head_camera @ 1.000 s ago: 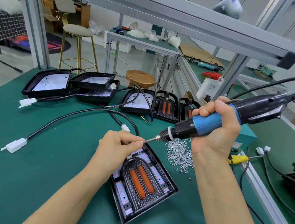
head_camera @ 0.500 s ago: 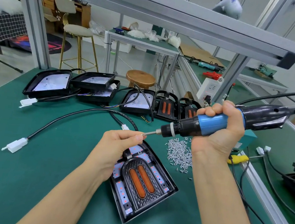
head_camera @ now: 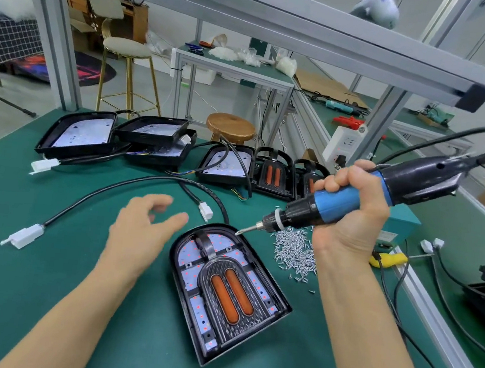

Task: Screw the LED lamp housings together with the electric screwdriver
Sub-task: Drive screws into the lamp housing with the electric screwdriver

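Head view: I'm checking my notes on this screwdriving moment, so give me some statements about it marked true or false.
1. The right hand grips the electric screwdriver. True.
2. The left hand holds the lamp housing. False: it hovers open beside it, holding nothing.
3. The screw pile lies left of the housing. False: it lies to its right.
4. The screwdriver bit points at the housing's rounded top edge. True.

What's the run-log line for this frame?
right hand: grips electric screwdriver | bit: at top rim of lamp housing | left hand: open, off housing | screw pile: right of housing
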The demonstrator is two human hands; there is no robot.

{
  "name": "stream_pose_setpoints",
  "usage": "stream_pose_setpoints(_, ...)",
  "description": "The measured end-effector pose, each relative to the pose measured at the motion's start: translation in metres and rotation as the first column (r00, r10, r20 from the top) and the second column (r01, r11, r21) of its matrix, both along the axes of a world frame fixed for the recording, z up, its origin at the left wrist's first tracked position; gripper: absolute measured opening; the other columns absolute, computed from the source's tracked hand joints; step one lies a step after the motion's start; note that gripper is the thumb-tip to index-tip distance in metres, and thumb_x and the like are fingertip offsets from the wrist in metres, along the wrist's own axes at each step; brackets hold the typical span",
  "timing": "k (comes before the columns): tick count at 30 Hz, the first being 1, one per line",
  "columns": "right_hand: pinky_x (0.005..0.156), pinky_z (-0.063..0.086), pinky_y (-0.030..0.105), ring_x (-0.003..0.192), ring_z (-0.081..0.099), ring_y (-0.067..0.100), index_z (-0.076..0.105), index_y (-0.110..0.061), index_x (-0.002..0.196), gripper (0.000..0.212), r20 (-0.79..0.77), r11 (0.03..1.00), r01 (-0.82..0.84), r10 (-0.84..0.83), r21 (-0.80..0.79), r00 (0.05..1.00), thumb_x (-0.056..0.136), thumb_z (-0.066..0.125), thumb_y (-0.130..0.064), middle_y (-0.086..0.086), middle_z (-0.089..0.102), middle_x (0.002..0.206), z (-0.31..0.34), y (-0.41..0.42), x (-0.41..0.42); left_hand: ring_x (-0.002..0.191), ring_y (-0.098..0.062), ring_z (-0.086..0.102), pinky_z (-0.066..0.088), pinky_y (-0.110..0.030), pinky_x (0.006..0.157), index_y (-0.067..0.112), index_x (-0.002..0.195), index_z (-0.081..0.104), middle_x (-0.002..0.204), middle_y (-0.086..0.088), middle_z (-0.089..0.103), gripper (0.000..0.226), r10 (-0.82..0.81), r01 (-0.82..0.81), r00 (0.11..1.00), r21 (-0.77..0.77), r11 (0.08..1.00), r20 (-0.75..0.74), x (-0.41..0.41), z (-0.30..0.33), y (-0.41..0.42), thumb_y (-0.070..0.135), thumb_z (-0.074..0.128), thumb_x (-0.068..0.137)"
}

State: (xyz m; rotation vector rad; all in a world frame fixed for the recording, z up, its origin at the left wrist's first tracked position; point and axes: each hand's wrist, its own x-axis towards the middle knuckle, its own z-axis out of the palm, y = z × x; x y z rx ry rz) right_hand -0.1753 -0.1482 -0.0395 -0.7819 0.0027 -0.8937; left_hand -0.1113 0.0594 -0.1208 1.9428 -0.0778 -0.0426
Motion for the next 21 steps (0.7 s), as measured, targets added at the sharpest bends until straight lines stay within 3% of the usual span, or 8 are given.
stream_pose_setpoints(2, 0.055, 0.045, 0.024, 0.047, 0.045, 0.013, 0.052, -0.016, 0.08, 0.02, -0.028, 0.998, 0.008, -0.01, -0.062, 1.0, 0.067, 0.055, -0.001, -0.002, 0.047, 0.054, -0.004, 0.0, 0.003, 0.093, -0.027, 0.06, 0.046, -0.038, 0.09, 0.017, 0.109, 0.059, 0.093, 0.003, 0.061, 0.037, -0.012, 0.021, 0.998, 0.162, 0.987, -0.058, -0.002, -0.007, 0.008, 0.041, 0.068, 0.082)
stream_pose_setpoints(4, 0.055, 0.045, 0.025, 0.047, 0.045, 0.013, 0.052, -0.015, 0.079, 0.019, -0.042, 0.991, 0.019, -0.025, -0.131, 0.999, 0.068, 0.055, 0.0, -0.001, 0.047, 0.052, -0.008, 0.002, 0.006, 0.087, -0.026, 0.063, 0.049, -0.039, 0.087, 0.019, 0.112, 0.057, 0.08, 0.005, 0.064, 0.044, -0.059, 0.093, 0.991, 0.294, 0.951, -0.122, -0.005, -0.012, 0.007, 0.05, 0.064, 0.081)
stream_pose_setpoints(7, 0.053, 0.044, 0.025, 0.046, 0.045, 0.014, 0.053, -0.014, 0.078, 0.019, -0.058, 0.984, 0.026, -0.037, -0.176, 0.998, 0.067, 0.055, 0.002, -0.001, 0.048, 0.051, -0.015, 0.006, 0.009, 0.078, -0.023, 0.062, 0.051, -0.037, 0.085, 0.025, 0.12, 0.05, 0.051, 0.002, 0.066, 0.049, -0.105, 0.164, 0.977, 0.337, 0.927, -0.186, -0.008, -0.013, 0.001, 0.052, 0.061, 0.08)
stream_pose_setpoints(13, 0.054, 0.045, 0.026, 0.046, 0.045, 0.015, 0.053, -0.013, 0.078, 0.019, -0.093, 0.972, 0.04, -0.063, -0.231, 0.994, 0.067, 0.055, 0.003, 0.0, 0.048, 0.05, -0.02, 0.009, 0.013, 0.063, -0.02, 0.058, 0.054, -0.033, 0.079, 0.023, 0.123, 0.051, 0.049, 0.002, 0.066, 0.05, -0.11, 0.17, 0.977, 0.358, 0.918, -0.181, -0.006, -0.017, -0.004, 0.038, 0.065, 0.078)
stream_pose_setpoints(18, 0.054, 0.044, 0.026, 0.046, 0.046, 0.015, 0.053, -0.014, 0.079, 0.019, -0.112, 0.971, 0.019, -0.046, -0.238, 0.993, 0.069, 0.056, 0.002, 0.0, 0.048, 0.05, -0.022, 0.01, 0.013, 0.044, -0.011, 0.058, 0.054, -0.03, 0.07, 0.029, 0.093, 0.057, 0.046, 0.005, 0.063, 0.021, -0.096, 0.141, 0.984, 0.322, 0.936, -0.151, -0.007, -0.021, -0.006, 0.033, 0.067, 0.074)
stream_pose_setpoints(21, 0.053, 0.044, 0.026, 0.045, 0.045, 0.015, 0.053, -0.013, 0.079, 0.019, -0.112, 0.973, 0.015, -0.041, -0.23, 0.993, 0.068, 0.056, 0.002, 0.0, 0.048, 0.05, -0.023, 0.011, 0.015, 0.034, -0.006, 0.052, 0.05, -0.027, 0.064, 0.029, 0.084, 0.057, 0.043, 0.009, 0.061, 0.015, -0.104, 0.145, 0.983, 0.301, 0.943, -0.15, -0.007, -0.022, -0.006, 0.031, 0.067, 0.074)
